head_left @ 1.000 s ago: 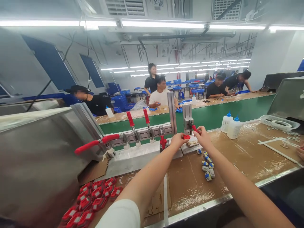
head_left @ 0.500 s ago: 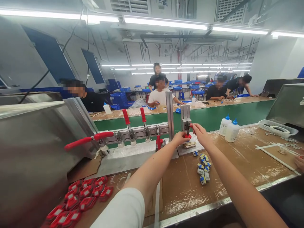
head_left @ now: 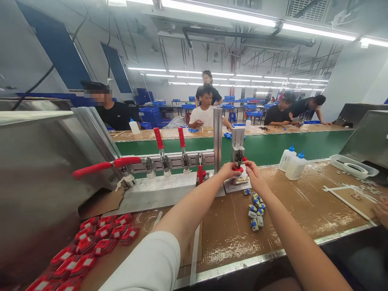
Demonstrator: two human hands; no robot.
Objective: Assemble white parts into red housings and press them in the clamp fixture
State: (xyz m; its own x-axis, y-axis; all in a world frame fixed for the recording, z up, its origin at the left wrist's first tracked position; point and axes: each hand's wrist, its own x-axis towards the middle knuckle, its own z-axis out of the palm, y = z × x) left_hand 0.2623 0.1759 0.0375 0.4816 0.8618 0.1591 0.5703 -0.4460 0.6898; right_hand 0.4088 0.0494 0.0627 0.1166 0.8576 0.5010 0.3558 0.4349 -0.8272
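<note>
My left hand (head_left: pixel 228 170) reaches to the small press fixture (head_left: pixel 238 151) right of the upright metal post. Its fingers are closed on a red part (head_left: pixel 239 169) under the clamp's plunger. My right hand (head_left: pixel 254 173) is at the fixture's right side, fingers bent and pressed together at the clamp's red handle (head_left: pixel 245 159); their exact grip is partly hidden. A pale block (head_left: pixel 240 180) lies on the fixture's base, just below the red part. Nearer to me, several small white, blue and yellow parts (head_left: pixel 256 208) lie in a loose group between my forearms.
Left of the post stands a row of toggle clamps (head_left: pixel 165 161) with red handles. Many red parts (head_left: pixel 87 246) are piled at lower left. Two white bottles (head_left: pixel 292 163) and a white basket (head_left: pixel 353 166) stand to the right. Another person's hand (head_left: pixel 382 210) is at the right edge. Co-workers sit opposite.
My right hand has lowered slightly at the clamp, and more of the red handle's end shows above its fingers. My left hand stays at the red part. The view has tilted a little.
</note>
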